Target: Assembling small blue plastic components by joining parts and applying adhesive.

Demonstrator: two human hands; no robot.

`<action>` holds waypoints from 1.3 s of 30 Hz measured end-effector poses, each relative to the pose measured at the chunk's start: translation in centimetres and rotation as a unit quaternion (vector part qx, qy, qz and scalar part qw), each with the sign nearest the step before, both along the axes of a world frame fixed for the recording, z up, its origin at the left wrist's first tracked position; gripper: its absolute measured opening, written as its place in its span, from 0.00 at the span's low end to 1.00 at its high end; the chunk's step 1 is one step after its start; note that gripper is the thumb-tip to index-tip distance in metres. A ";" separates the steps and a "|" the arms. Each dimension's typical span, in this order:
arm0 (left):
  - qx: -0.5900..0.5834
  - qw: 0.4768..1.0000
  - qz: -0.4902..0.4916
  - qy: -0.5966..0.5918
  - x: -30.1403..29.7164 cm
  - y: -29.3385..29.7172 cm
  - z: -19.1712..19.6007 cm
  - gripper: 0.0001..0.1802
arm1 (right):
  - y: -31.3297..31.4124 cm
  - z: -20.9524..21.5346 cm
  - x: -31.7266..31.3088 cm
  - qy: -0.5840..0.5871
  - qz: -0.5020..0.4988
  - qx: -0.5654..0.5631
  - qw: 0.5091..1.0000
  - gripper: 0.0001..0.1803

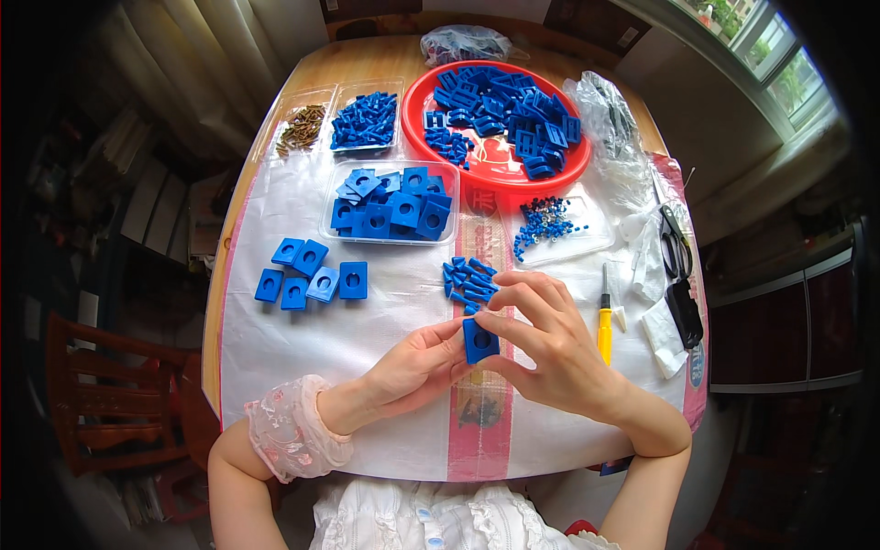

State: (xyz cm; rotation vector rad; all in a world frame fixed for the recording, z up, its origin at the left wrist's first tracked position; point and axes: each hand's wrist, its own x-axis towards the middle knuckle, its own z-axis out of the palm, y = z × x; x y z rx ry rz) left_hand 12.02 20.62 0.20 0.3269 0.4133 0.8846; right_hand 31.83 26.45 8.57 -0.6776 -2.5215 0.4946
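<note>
1. I have the left hand (426,362) grasping the blue square piece (481,344) at its left side, fingers bent around behind.
2. I see the right hand (550,335) pinching the same piece at its top and right sides. Whether a small part sits under its fingertip, I cannot tell.
3. The piece is raised in front of the torso, over the printed red stripe (478,445) of the white sheet (403,293).
4. Just beyond the fingers lies a heap of blue pegs (469,277), my tightest spot for moving forward.
5. To my left, plain sheet runs from the left hand to six loose blue squares (323,285); behind those stands the clear box (394,241) of more squares.
6. To my right, a yellow screwdriver (605,335) lies near the right hand, with black scissors (676,252) and a white tissue (662,337) farther out by the sheet's edge.
7. The red basin (502,170) takes up the far middle; the wooden tabletop (367,64) shows past the sheet. The near edge curves just before the white blouse (431,513).
8. For writing, I find printed characters on the sheet's right border and red stripe, partly blurred.
</note>
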 end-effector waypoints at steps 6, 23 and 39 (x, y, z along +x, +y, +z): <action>-0.003 1.000 0.002 0.001 0.0 0.0 0.1 0.21 | -0.1 0.0 0.0 -0.002 -0.001 0.003 1.000 0.23; -0.001 1.000 -0.001 0.012 0.2 0.0 0.1 0.20 | -0.1 -0.2 0.1 0.008 -0.002 0.004 1.000 0.23; -0.009 0.999 0.022 0.024 0.3 -0.2 0.2 0.15 | -0.1 -0.3 -0.1 0.011 0.001 -0.001 1.000 0.21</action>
